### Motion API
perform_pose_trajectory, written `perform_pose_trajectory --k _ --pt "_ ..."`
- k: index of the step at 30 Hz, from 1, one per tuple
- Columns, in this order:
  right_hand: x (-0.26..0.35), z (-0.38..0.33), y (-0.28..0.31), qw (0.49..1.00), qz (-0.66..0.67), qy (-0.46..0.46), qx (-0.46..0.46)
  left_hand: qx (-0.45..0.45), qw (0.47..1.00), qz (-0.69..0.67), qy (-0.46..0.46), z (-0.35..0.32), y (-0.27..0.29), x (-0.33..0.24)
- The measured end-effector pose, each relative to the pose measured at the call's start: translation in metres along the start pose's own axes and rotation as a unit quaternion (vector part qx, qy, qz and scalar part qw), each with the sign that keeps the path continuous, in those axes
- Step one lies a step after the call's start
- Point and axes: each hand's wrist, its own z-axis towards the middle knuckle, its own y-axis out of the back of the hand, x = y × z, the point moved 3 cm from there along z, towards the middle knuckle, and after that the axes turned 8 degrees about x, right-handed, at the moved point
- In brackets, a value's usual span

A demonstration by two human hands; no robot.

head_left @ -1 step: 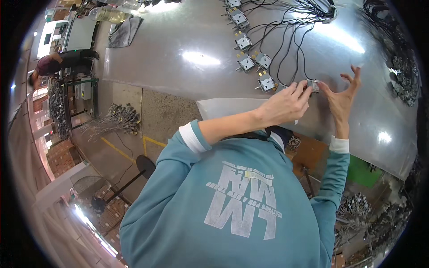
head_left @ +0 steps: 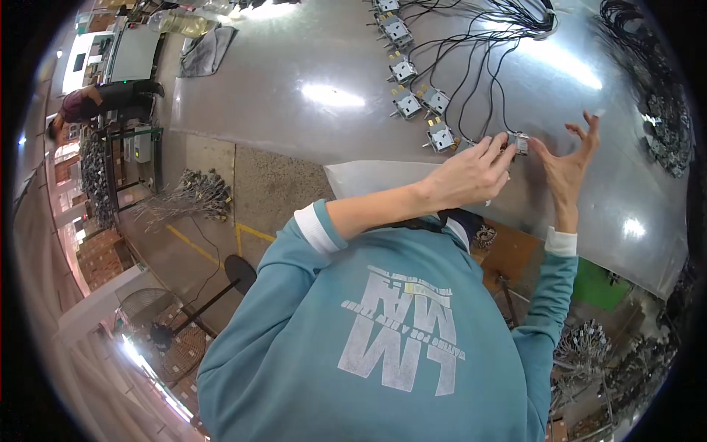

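My left hand [head_left: 471, 171] reaches across to the table's near edge. Its thumb and fingers are closed on a small silvery box-shaped part [head_left: 521, 144] with a black wire running to it. Some of that part is hidden behind the fingertips. Beside it, my right hand [head_left: 565, 173] is open, thumb close to the part and the other fingers spread. A small pale spot shows at one right fingertip; I cannot make out what it is. Left of my left hand lies a similar metal box [head_left: 440, 135] with brass tabs and a shaft, at the end of a row.
Black wires [head_left: 508, 33] gather in a bundle at the back of the metal table [head_left: 258, 110]. Dark wired parts [head_left: 666, 136] are heaped at the right. A grey cloth [head_left: 208, 53] and a bottle [head_left: 180, 23] lie far left. Another person [head_left: 92, 103] stands beyond.
My right hand has shifted very slightly right and nearer, its thumb a little farther from the part. My left hand has hardly moved.
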Motion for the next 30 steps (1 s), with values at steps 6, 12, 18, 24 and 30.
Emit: perform_pose_trajectory --k 6,12,18,24,30 --pt "0.035 -0.013 0.013 0.980 0.191 -0.029 0.046 -0.021 0.986 -0.137 0.096 -0.045 0.012 0.004" --pt "0.049 -0.027 -0.012 0.943 0.263 0.100 0.177 -0.005 0.975 -0.201 0.090 -0.058 0.005 0.012" --pt "0.052 -0.023 -0.023 0.930 0.228 0.182 0.222 0.038 0.997 -0.050 0.046 -0.054 0.006 0.000" --pt "0.056 -0.019 -0.017 0.926 0.160 0.219 0.263 0.065 0.998 -0.027 0.003 -0.055 0.004 -0.002" --pt "0.057 -0.012 -0.011 0.907 0.062 0.306 0.282 -0.005 1.000 -0.007 0.024 -0.055 -0.011 -0.004"
